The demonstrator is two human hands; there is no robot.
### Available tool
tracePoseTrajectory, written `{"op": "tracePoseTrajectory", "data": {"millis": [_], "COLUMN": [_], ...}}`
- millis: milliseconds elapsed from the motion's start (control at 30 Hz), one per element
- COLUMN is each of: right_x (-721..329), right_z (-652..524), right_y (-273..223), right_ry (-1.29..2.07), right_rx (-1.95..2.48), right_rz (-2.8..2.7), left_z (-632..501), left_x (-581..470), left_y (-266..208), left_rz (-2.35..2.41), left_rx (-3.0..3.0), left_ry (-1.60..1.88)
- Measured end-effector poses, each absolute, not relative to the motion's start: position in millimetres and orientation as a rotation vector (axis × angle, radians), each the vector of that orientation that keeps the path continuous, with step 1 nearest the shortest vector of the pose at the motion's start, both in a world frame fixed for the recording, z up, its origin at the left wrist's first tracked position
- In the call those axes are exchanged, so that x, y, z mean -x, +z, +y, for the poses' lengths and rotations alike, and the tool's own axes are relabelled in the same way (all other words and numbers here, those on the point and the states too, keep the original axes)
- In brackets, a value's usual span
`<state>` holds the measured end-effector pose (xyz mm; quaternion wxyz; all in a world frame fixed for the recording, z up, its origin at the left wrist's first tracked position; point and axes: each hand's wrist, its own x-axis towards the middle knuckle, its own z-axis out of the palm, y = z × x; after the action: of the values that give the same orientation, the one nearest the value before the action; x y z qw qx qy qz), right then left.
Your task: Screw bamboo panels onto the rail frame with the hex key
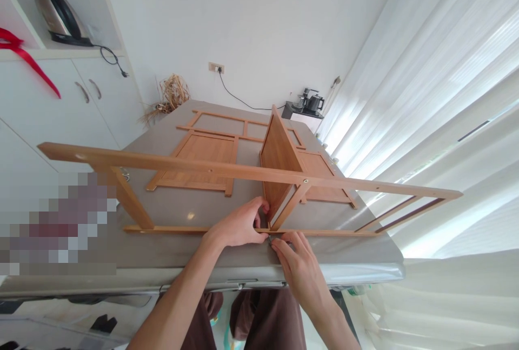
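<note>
Across the middle of the view, a wooden frame [182, 164] stands on edge, meeting a panel [279, 158]. At lower centre, the left hand [240, 223] clasps its lower rail [332, 233], seemingly steadying the joint; the right hand [298, 258] pinches a small metal piece [270, 240] there.

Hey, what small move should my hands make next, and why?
Perhaps turn the small metal piece into the lower rail: your right hand appears to pinch it at the rail's near side, while your left hand is at the base of the upright panel.
</note>
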<state>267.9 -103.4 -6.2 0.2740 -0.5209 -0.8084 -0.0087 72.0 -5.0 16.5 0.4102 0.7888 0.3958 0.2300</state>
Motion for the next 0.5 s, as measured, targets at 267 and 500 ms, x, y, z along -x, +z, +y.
{"op": "tracePoseTrajectory", "data": {"millis": [267,500], "right_x": [-264.9,-266.0], "right_z": [-103.3,-102.2], "right_y": [2.3,8.7], "right_ry": [-0.111,-0.273], "right_rx": [1.432,1.412], "right_rz": [-2.257,-2.411], "left_z": [-5.1,-4.3], "left_x": [-72.8,-72.3], "left_y": [16.5,12.6], "left_rz": [0.985,0.958], "left_rx": [-1.986,-1.988], "left_ry": [0.593,0.625]}}
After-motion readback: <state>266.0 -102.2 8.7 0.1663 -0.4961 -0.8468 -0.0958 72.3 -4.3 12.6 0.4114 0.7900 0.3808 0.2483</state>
